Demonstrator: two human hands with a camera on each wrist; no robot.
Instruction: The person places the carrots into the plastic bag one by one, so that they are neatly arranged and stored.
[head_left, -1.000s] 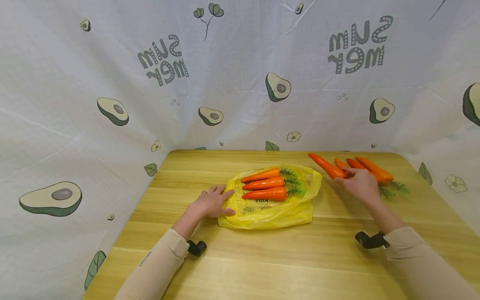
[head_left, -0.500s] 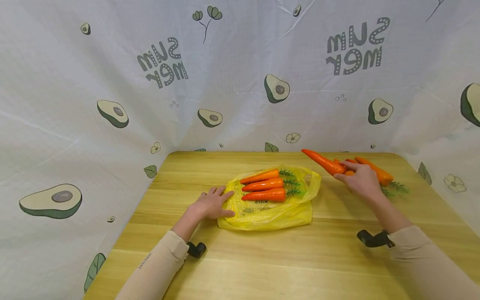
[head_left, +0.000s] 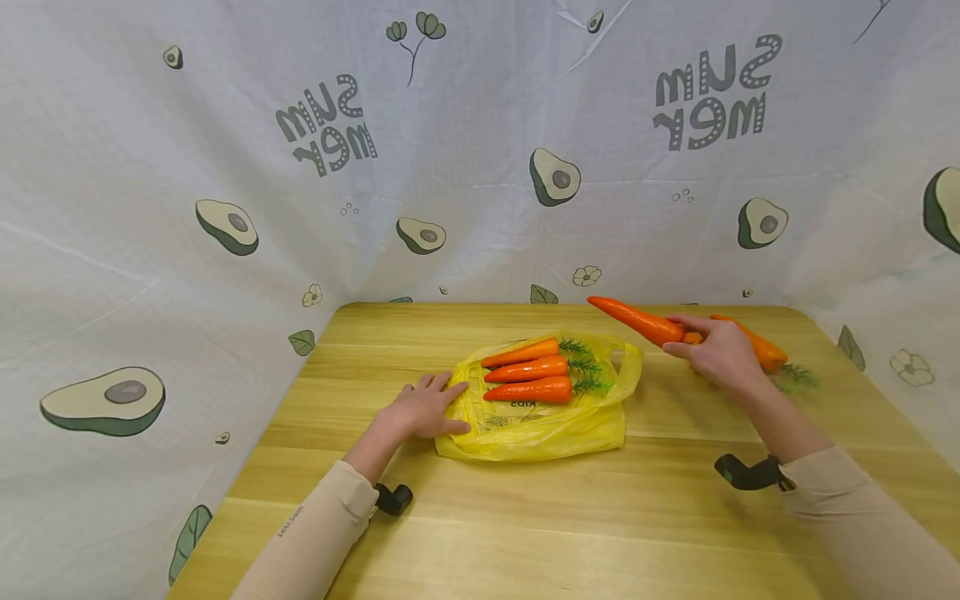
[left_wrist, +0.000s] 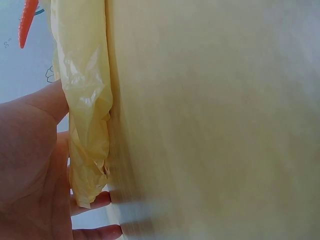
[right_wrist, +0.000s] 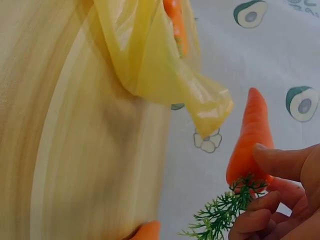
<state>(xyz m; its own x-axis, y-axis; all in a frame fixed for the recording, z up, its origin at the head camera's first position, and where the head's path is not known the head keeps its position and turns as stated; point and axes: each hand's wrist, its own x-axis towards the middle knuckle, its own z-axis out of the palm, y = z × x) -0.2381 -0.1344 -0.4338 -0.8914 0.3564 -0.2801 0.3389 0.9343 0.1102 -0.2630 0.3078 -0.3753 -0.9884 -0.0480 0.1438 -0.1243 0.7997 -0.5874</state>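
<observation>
My right hand [head_left: 722, 354] pinches an orange carrot [head_left: 637, 322] near its thick end, over the table's right side. In the right wrist view the thumb presses on the carrot [right_wrist: 250, 142], and its green leafy top hangs beside the fingers. Spread fingers of my left hand [head_left: 426, 408] rest at the left edge of a yellow plastic bag [head_left: 540, 442]. Three carrots [head_left: 528, 367] lie side by side on the bag, tips to the left and green tops to the right. In the left wrist view, the bag's crumpled edge [left_wrist: 85, 100] lies against that hand.
Behind my right hand, at the table's far right, lies another carrot [head_left: 765, 346] with green leaves; my hand partly hides this area. The wooden table [head_left: 525, 525] ends at a white curtain [head_left: 480, 167] printed with avocados. A black camera mount sits on each wrist.
My right hand has lifted the carrot a little; its tip has swung left toward the bag and away from the carrots at the right. My left hand and the bag stay put.
</observation>
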